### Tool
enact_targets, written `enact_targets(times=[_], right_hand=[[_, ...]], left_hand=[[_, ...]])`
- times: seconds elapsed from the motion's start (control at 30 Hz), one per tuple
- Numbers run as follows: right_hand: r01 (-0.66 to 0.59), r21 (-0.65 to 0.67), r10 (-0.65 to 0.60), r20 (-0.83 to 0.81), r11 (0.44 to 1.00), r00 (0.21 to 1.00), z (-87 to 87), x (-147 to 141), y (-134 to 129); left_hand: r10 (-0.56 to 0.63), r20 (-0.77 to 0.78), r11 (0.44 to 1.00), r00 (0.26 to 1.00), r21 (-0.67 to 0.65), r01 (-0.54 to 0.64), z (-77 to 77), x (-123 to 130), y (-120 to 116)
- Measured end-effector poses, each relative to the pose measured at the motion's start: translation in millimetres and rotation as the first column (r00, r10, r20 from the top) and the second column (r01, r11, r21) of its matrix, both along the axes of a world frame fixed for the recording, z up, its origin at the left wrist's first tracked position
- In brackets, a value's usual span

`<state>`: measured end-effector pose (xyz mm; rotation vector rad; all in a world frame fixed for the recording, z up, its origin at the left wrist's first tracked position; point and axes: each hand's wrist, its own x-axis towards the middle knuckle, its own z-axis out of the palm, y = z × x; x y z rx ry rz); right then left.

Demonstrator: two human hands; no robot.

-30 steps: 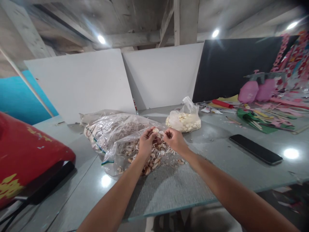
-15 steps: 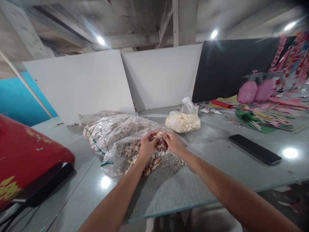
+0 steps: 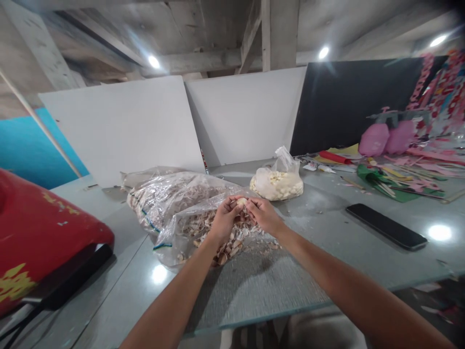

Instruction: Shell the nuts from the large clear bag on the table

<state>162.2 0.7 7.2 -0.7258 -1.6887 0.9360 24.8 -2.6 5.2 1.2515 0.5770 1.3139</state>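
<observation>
Both hands, left hand [image 3: 224,219] and right hand [image 3: 262,213], pinch one pale clove [image 3: 241,200] together just above the husk pile [image 3: 225,240], seemingly mid-peel; next calls for stripping its skin.

- A pale cream piece [image 3: 241,200] is pinched between two hands.
- A clear plastic bag [image 3: 181,213] is filled with tan and off-white shells and edged by a blue-green line.
- A smaller clear bag [image 3: 276,179] is filled with creamy white pieces.
- A grey table [image 3: 254,286] is seen, finely streaked.
- A black phone [image 3: 385,232] is seen.
- A red object [image 3: 39,232] is marked with yellow.
- Pink, green and yellow paper scraps [image 3: 395,177] are seen.
</observation>
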Motion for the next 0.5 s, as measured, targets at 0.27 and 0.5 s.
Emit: enact_targets(times=[0.27, 0.5], right_hand=[[-0.136, -0.121, 0.118, -0.145, 0.983, 0.982, 3.9, -1.2, -4.7], [0.035, -0.059, -0.040, -0.083, 0.998, 0.996, -2.5, -5.1, -1.7]], left_hand=[[-0.087, 0.035, 0.996, 0.996, -0.007, 0.087, 1.2, -1.0, -1.4], [0.012, -0.042, 1.000, 0.999, 0.023, -0.011, 0.5, 3.7, -4.0]])
